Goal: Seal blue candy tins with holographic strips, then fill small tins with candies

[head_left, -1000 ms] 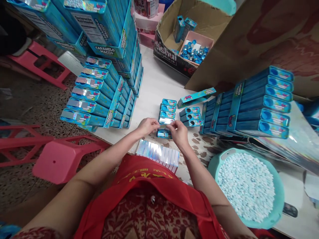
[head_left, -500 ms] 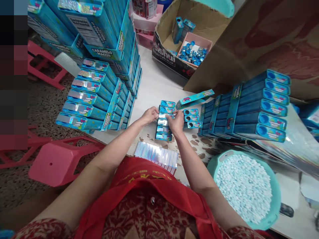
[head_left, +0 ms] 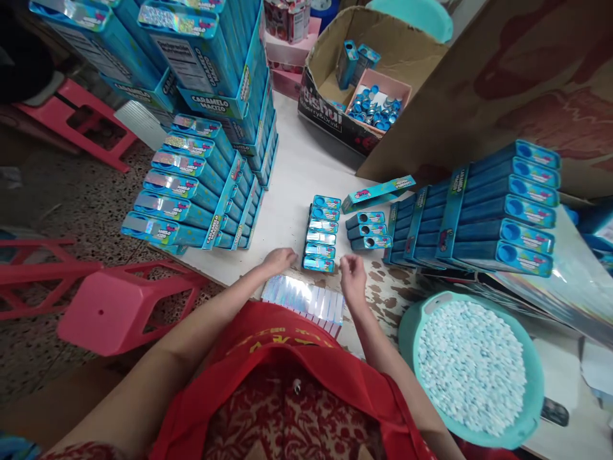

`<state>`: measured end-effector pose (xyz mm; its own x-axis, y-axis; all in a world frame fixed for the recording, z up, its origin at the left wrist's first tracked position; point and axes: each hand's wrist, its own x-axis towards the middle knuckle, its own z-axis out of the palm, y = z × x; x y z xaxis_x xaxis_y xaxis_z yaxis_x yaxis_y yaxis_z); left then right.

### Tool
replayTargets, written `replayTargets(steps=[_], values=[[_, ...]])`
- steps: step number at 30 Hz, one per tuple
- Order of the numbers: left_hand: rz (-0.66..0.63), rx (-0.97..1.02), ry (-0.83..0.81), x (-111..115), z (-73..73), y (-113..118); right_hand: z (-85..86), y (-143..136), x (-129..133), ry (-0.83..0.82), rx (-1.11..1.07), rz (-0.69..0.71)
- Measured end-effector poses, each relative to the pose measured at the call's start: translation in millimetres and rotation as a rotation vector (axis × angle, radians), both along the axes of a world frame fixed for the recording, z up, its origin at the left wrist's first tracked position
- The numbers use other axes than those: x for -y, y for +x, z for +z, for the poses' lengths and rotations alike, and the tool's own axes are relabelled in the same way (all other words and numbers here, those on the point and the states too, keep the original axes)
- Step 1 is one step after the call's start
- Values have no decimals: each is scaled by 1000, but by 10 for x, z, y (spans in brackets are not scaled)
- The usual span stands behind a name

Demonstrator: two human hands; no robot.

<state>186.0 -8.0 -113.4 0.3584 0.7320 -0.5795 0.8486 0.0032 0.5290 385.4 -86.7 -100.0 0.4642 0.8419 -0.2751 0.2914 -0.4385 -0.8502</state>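
Yeah, the top edge is cropping your tall stack (head_left: 211,70), your teal tub (head_left: 535,383) is half hiding some black thing (head_left: 556,413), and lettering on your row of tins (head_left: 320,250) is looking too tiny.

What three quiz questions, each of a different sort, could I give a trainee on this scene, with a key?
1. Multiple choice: where is the pink tray of blue caps?
A) on a red stool
B) inside the cardboard box
C) in the green basin
2. True or false: the near end of the row of six tins lies between the left hand and the right hand.
3. Fill in the number: just to the right of that row, ____ tins with dark round openings stand in a short group.

Key: 1 B; 2 true; 3 three
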Motion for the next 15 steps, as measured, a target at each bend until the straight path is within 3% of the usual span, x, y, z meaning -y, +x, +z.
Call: replayTargets(steps=[3, 5, 7, 9, 15], values=[[-220, 35, -27, 367, 28, -27, -24, -69, 493, -299, 246, 330], [-320, 4, -2, 512, 40, 5, -41, -105, 630, -475, 290, 513], [-344, -6, 12, 550, 55, 43, -48, -115, 646, -527, 258, 629], [-331, 45, -25, 515, 80, 67, -44, -108, 616, -474, 286, 673], [-274, 86, -131, 413, 148, 63, -50, -186, 673, -71, 671, 525]])
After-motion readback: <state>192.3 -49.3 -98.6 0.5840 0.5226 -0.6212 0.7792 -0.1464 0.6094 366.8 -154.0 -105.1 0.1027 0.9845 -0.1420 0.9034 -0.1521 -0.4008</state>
